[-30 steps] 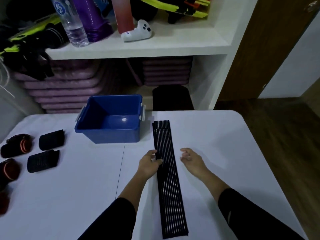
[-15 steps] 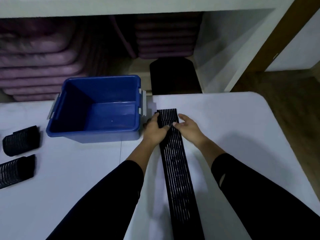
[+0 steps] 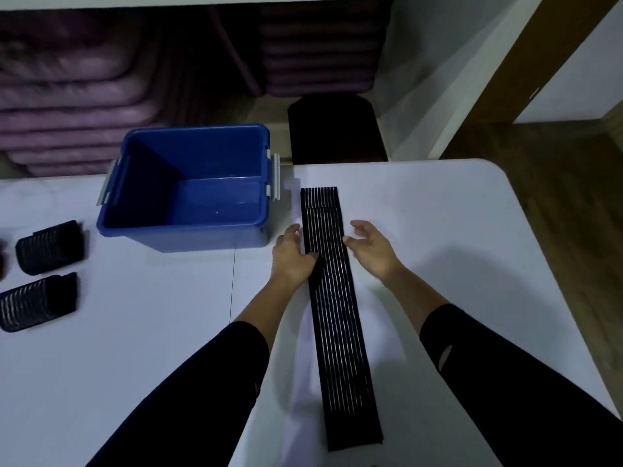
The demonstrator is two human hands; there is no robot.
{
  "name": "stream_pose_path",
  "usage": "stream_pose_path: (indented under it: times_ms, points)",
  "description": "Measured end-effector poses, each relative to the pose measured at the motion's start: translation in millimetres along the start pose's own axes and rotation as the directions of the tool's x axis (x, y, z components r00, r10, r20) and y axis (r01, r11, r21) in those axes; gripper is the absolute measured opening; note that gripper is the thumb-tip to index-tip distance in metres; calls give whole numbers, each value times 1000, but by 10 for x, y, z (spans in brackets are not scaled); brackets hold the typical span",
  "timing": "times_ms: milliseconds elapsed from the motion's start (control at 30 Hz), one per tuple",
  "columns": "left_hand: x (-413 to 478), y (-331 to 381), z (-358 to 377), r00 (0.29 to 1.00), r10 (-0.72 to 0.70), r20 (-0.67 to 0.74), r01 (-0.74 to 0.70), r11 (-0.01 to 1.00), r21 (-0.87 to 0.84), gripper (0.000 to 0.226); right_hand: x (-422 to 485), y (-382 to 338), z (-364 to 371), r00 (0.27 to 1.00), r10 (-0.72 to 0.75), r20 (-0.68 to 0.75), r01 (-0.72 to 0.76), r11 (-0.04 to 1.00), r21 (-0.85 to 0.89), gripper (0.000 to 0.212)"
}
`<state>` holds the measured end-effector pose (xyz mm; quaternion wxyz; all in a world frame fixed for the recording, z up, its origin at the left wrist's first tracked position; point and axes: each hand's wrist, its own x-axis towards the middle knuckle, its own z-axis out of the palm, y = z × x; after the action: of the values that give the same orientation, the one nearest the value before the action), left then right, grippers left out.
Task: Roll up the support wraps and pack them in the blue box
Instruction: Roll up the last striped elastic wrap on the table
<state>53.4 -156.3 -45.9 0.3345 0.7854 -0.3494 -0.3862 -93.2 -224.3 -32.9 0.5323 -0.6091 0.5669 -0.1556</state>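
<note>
Right, this support wrap (image 3: 337, 315) lies flat and full length on the table (image 3: 455, 247), its far end just beside the blue box (image 3: 182, 237). I judge I'm only starting to roll it. My left hand (image 3: 292, 259) is relaxed and open, thumb resting on the wrap's left edge and gripping nothing. My right hand (image 3: 371, 249) hovers open just beside the right edge, fingers spread. Next I should pinch the far end with both hands and curl it tightly toward me, keeping the edges square. The wrap is black, ribbed lengthwise, with a short band set off at its far end. Two bundled wraps (image 3: 49, 247) wait at the left.
</note>
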Motion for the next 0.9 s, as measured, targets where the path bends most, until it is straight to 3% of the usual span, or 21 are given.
stream_pose_path:
  times_ms: [100,233,400,567,733,900]
  points:
    - [-471,-200,37,999,-45,-3,45,997,59,61,-468,296,-17,999,-25,35,28,997,-68,43]
    - [-1200,-415,159,996,-87,7,87,996,4,45,-1128,684,-19,991,-100,88,110,987,-117,42]
    - [-1903,-579,327,996,81,-33,-73,977,201,40,-1729,1019,-40,927,-233,293,291,941,-172,49]
    - [-2397,-813,410,956,249,154,-290,873,392,36,-2046,1241,-130,801,-358,480,553,749,-365,42]
    - [-2550,-869,397,923,311,227,-384,776,500,47,-2115,1268,-155,772,-386,505,622,625,-472,29]
    - [-2595,-843,422,901,367,233,-434,725,535,31,-2167,1238,-96,699,-446,558,714,402,-573,20]
